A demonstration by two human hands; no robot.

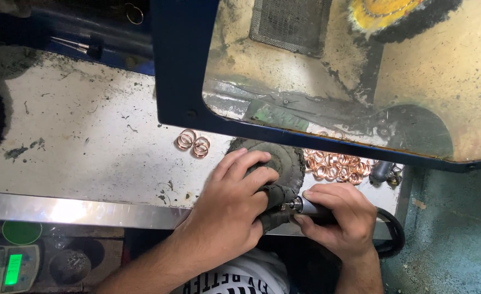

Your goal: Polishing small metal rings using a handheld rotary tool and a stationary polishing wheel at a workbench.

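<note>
At the lower left of the frame sat a small scale (pixel 9 267) with a green lit display, below the surface (pixel 88 158). At lower centre the left hand (pixel 227 209) lay curled over a dark cloth-like buffing pad (pixel 281 163), gripping something dark I could not make out. Just right of it, touching, the right hand (pixel 341 218) grasped a rotary handpiece (pixel 314 208), its tip at the left fingers. Beyond lay copper rings (pixel 335 166), a few rings (pixel 192 142) apart at left, under the blue hood (pixel 180 65).
</note>
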